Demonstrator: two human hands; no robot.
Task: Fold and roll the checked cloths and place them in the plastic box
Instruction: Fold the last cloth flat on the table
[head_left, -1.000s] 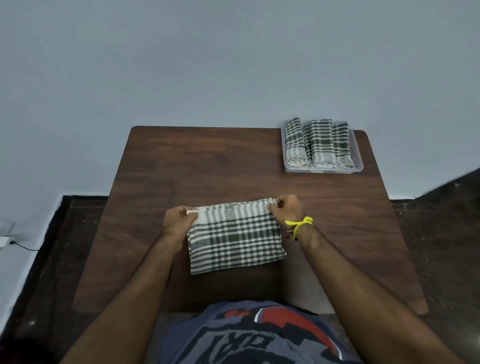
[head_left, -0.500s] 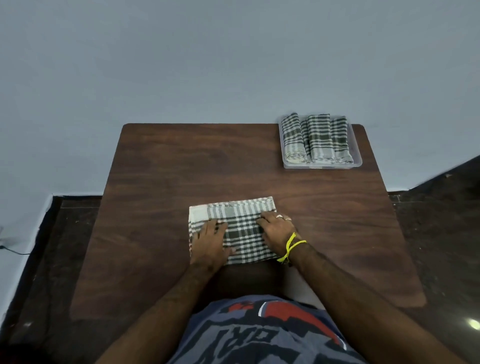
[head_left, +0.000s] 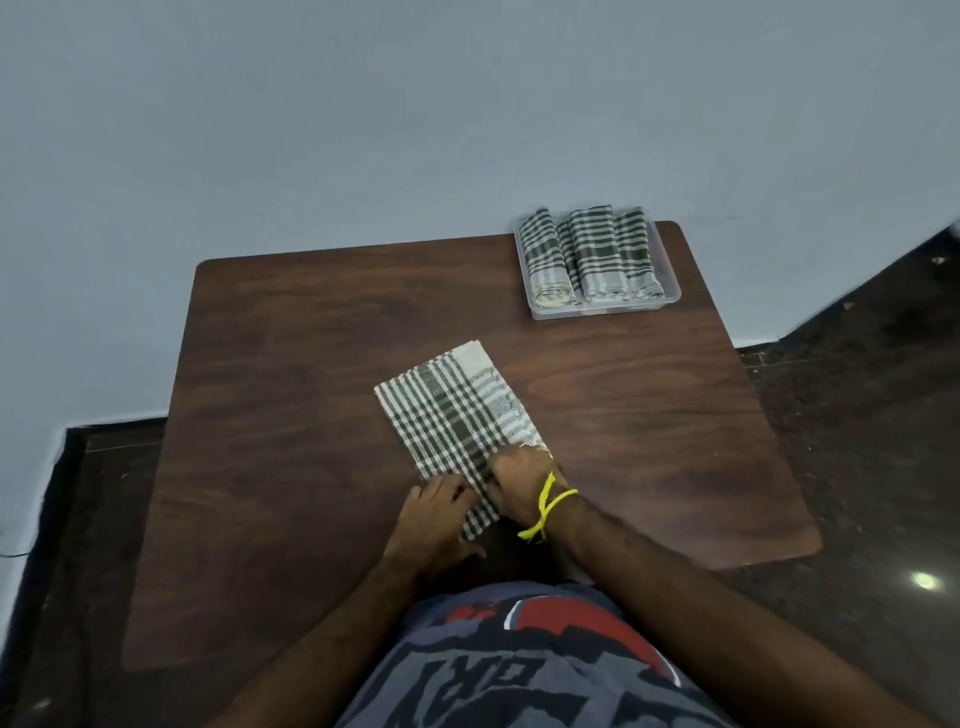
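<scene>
A dark wooden counter (head_left: 311, 415) fills most of the view, set against a pale wall. At its two o'clock corner a clear plastic box (head_left: 597, 310) is seen, with rolled checked cloths (head_left: 589, 254) laid side by side inside it. Near the centre a folded checked cloth (head_left: 452, 415) is spread flat, angled toward eleven o'clock, its near end reaching the hands at six o'clock. That near end is held by the left hand (head_left: 436, 519) and by the right hand (head_left: 519, 480), whose grip appears clenched on the fabric, though the fingertips are largely hidden. A yellow band (head_left: 548, 504) is tied around the right wrist.
</scene>
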